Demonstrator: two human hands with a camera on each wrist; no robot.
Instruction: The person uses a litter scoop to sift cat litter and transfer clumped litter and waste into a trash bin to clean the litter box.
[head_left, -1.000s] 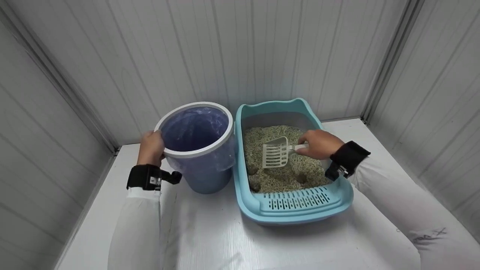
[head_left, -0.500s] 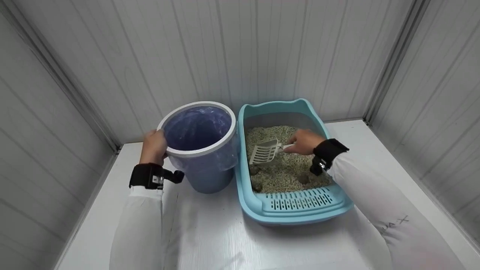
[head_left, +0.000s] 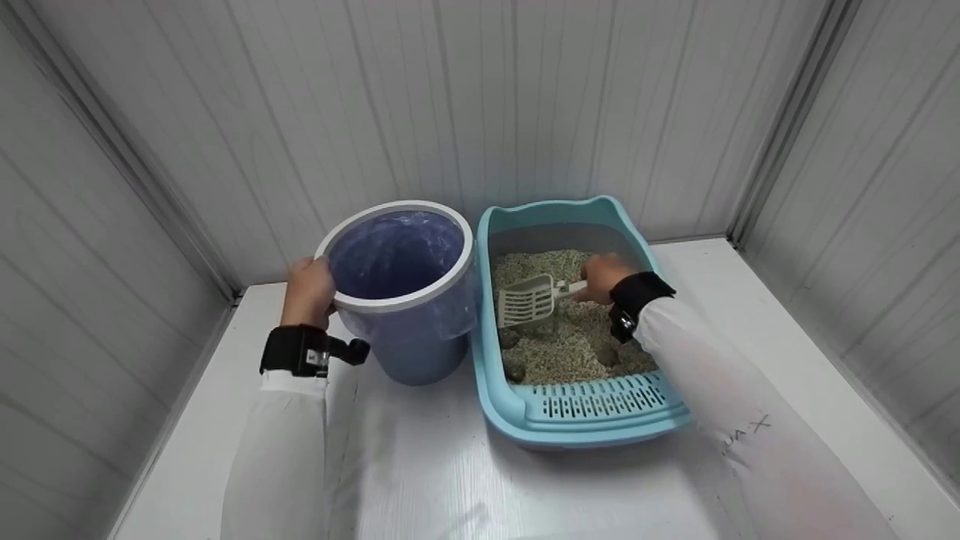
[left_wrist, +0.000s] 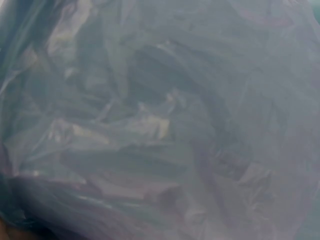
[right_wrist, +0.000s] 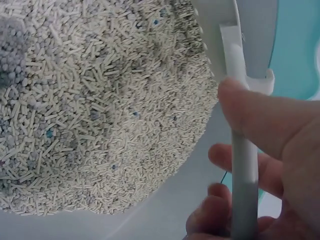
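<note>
A light blue litter box (head_left: 600,420) holds pale pellet litter (head_left: 559,352) with a few dark clumps (head_left: 514,370). My right hand (head_left: 600,276) grips the handle of a white slotted scoop (head_left: 526,301), held just above the litter near the box's left side. The right wrist view shows my thumb and fingers (right_wrist: 227,200) around the scoop handle (right_wrist: 242,165) over the litter (right_wrist: 90,110). My left hand (head_left: 309,291) holds the white rim of a bin (head_left: 397,255) lined with a bluish plastic bag (left_wrist: 160,120), which fills the left wrist view.
Bin and litter box stand side by side on a white table (head_left: 420,480). Ribbed white walls (head_left: 480,97) close in the back and both sides. Bare tabletop lies in front of both containers.
My right hand has carried the scoop left and toward the back of the litter box, tilting it flatter. The left hand stays on the bin's rim.
</note>
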